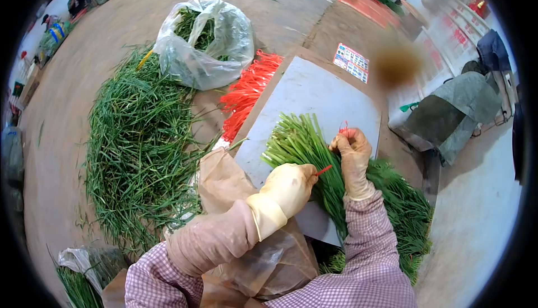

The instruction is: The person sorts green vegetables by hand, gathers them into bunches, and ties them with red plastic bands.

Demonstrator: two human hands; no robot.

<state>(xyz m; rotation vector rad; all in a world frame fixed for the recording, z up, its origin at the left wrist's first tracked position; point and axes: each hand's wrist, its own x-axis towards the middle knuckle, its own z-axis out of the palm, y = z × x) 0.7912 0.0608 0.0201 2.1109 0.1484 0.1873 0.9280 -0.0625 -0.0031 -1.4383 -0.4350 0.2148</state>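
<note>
A bunch of long green stalks (pixel 302 145) lies on a pale board, its cut ends pointing away from me and its leaves running back between my forearms. My left hand (pixel 291 186), in a cream rubber glove, is closed at the bunch's left side, with a short end of red plastic tie (pixel 324 169) sticking out of the fingers. On the other side, my gloved right hand (pixel 354 148) pinches a thin red strip of the same kind. Whether the strip runs unbroken behind the stalks is hidden.
Loose green leaves (pixel 140 145) form a heap at left, beside a clear plastic bag (pixel 218 67) of trimmings. Red ties (pixel 249 92) lie along the board (pixel 308 87). More greens (pixel 403 207) sit by my right forearm. A draped box (pixel 448 112) stands right; people sit far left.
</note>
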